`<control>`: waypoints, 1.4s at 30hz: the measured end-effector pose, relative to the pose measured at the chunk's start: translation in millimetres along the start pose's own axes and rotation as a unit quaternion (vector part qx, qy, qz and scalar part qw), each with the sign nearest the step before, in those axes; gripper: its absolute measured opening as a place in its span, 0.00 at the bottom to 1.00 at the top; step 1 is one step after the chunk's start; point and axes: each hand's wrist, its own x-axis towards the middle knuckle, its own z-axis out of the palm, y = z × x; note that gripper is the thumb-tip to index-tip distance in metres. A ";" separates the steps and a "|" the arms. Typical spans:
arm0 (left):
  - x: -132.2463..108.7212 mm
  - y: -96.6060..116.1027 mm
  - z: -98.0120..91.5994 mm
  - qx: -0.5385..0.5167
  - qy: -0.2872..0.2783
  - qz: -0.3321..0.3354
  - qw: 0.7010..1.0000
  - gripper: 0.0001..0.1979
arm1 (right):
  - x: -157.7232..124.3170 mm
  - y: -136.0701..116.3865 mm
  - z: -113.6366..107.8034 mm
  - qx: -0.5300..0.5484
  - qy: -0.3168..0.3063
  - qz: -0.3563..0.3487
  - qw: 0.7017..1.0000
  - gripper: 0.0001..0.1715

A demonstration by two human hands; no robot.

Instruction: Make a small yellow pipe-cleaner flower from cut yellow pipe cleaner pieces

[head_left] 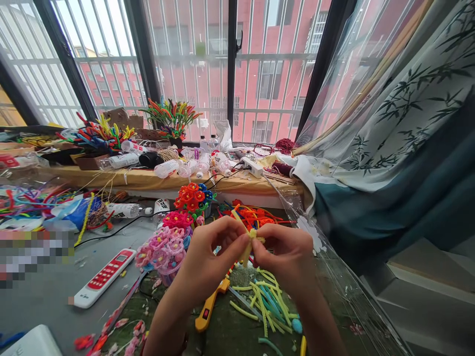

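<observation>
Between the fingertips of both hands is a pale yellow pipe cleaner (246, 254), bent, with one end sticking up to the left and another hanging down. My left hand (218, 247) pinches it with thumb and forefinger. From the other side my right hand (284, 247) grips it the same way, and the fingertips hide part of it. Below the hands lie several loose yellow pipe cleaners (264, 301) mixed with blue ones (272, 296). A yellow-handled tool (208, 309) rests under my left wrist. Left of that hand stands a bunch of pink pipe-cleaner flowers (168, 247).
Orange pipe-cleaner flowers (193, 198) stand behind the pink ones. A white remote control (106, 278) lies at left. Plastic bottles (166, 168), a power strip (253, 168) and bundled pipe cleaners (172, 116) crowd the windowsill. A curtain (371, 207) hangs at right.
</observation>
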 end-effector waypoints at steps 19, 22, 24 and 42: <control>-19.5 12.6 -8.6 0.284 -0.052 0.116 0.950 0.04 | 0.2 -6.7 -6.7 0.011 -0.104 0.058 0.993 0.05; -23.3 14.8 -8.9 0.318 -0.055 0.186 0.928 0.05 | -0.3 -5.7 -5.7 0.043 -0.110 0.080 0.990 0.04; -25.3 15.4 -8.7 0.350 -0.049 0.233 0.906 0.07 | -0.8 -6.6 -5.0 0.080 -0.121 0.104 0.984 0.03; -31.6 22.8 -5.7 0.312 0.065 0.194 0.928 0.07 | -4.2 -20.9 -8.2 0.042 -0.083 -0.004 0.996 0.04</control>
